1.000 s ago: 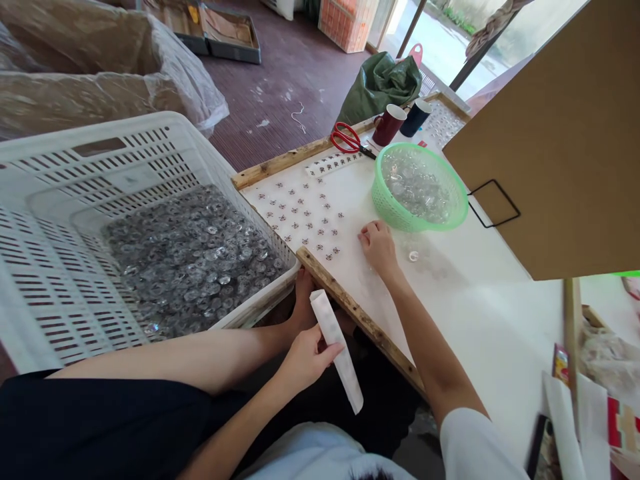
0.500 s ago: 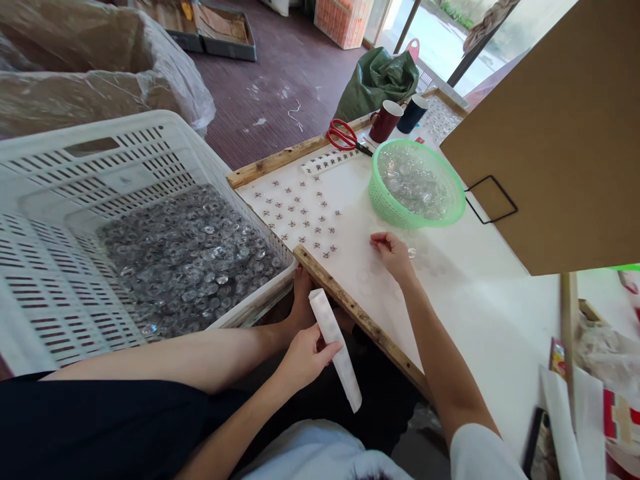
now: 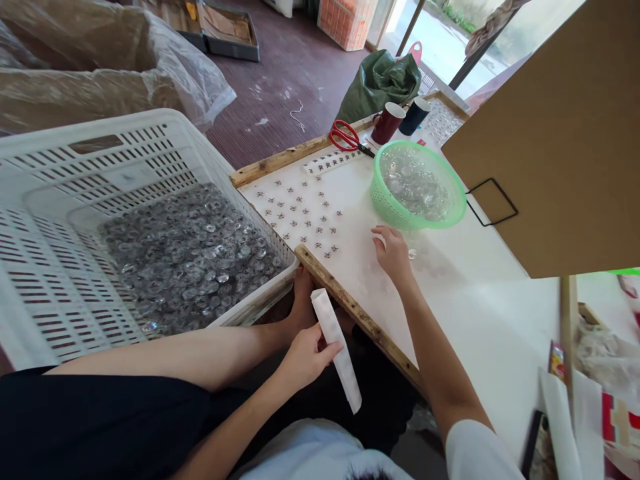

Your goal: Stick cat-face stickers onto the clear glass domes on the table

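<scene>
My left hand [image 3: 306, 357] is closed around a folded white paper strip [image 3: 336, 350], held slanting between thumb and fingers beside the table edge. Over the white tabletop [image 3: 470, 333], my right hand [image 3: 393, 252] has its thumb and index finger apart; I make out nothing between them. A clear round piece [image 3: 412, 254] lies just right of that hand. Small dark printed motifs [image 3: 304, 211] are spread in rows to its left. Beyond the hand stands a green plastic basket [image 3: 379, 193] heaped with clear pieces. A strip with dark printed motifs [image 3: 333, 161] lies at the far side.
A large white crate [image 3: 197, 150] full of clear round pieces stands left, against the wooden table rim [image 3: 350, 307]. Red-handled scissors [image 3: 345, 136], a maroon mug [image 3: 387, 124] and a dark blue mug [image 3: 414, 117] sit behind the basket. A cardboard sheet [image 3: 555, 153] rises at right.
My right hand has shifted slightly away from me, toward the green basket, and its thumb and index finger have parted. My left hand keeps its hold on the paper strip.
</scene>
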A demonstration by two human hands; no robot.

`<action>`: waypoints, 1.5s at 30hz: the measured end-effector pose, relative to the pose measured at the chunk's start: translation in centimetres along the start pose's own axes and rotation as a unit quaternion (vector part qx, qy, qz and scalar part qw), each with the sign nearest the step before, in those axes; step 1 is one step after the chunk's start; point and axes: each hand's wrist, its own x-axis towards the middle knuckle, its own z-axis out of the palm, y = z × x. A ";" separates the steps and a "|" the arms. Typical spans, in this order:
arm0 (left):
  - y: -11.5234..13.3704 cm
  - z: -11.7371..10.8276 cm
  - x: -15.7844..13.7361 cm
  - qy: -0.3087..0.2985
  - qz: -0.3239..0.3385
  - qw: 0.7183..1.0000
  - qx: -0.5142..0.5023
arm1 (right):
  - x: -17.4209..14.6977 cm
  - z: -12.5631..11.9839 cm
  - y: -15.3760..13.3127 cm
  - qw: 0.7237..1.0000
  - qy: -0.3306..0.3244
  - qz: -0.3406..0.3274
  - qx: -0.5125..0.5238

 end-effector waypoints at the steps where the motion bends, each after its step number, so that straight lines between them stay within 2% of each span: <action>1: 0.0 0.0 0.0 0.000 -0.001 1.000 -0.003 | 0.7 0.5 -0.2 1.000 -0.002 -0.007 0.007; 4: 0.0 -0.2 0.0 0.001 -0.004 1.000 -0.013 | 2.3 1.9 -0.5 0.999 -0.025 -0.024 0.003; 7: 0.3 -0.4 0.1 0.012 -0.006 1.000 -0.014 | 1.6 2.4 -0.5 0.999 -0.034 -0.029 -0.026; 11: 0.5 -0.4 0.0 0.013 -0.005 1.000 -0.008 | -1.0 1.0 -0.7 0.997 -0.039 -0.022 -0.063; 13: 0.5 -0.2 0.0 0.006 -0.004 1.000 -0.008 | -1.3 0.3 -1.2 0.997 -0.032 -0.018 -0.062; 15: 0.4 -0.1 0.1 0.003 -0.005 1.000 -0.007 | -0.3 0.5 -1.8 0.999 -0.016 -0.022 -0.040; 18: 0.2 -0.1 0.1 0.011 -0.006 1.000 -0.011 | 3.3 2.2 -2.5 0.999 -0.007 -0.053 -0.009; 21: 0.0 -0.3 0.2 0.024 -0.007 0.999 -0.023 | 6.6 4.3 -2.5 0.997 -0.039 -0.069 -0.008; 23: 0.0 -0.4 0.2 0.029 -0.008 0.999 -0.032 | 7.1 5.1 -2.3 0.996 -0.066 -0.066 -0.012; 27: 0.1 -0.4 0.1 0.024 -0.003 0.999 -0.035 | 3.4 4.7 -2.5 0.995 -0.084 -0.061 -0.002; 31: -0.1 -0.2 0.1 0.015 0.004 0.999 -0.034 | -1.0 2.3 -2.9 0.990 -0.106 -0.082 0.047; 33: -0.3 -0.1 0.1 0.018 0.003 0.999 -0.035 | -2.1 0.7 -2.3 0.993 -0.076 -0.066 0.060; 36: -0.5 -0.2 0.1 0.020 0.000 0.999 -0.037 | -2.9 -1.5 -0.5 1.000 -0.013 -0.005 0.020; 38: -0.5 0.0 0.1 0.016 -0.002 0.999 -0.039 | -3.3 -2.2 0.7 0.999 -0.010 0.036 -0.019; 41: -0.3 0.3 0.2 0.007 -0.010 0.999 -0.038 | -3.5 -2.0 1.4 0.997 -0.019 0.064 -0.026; 45: -0.2 0.5 0.4 0.004 -0.028 0.998 -0.047 | -2.6 -1.2 0.7 0.998 0.005 0.066 0.021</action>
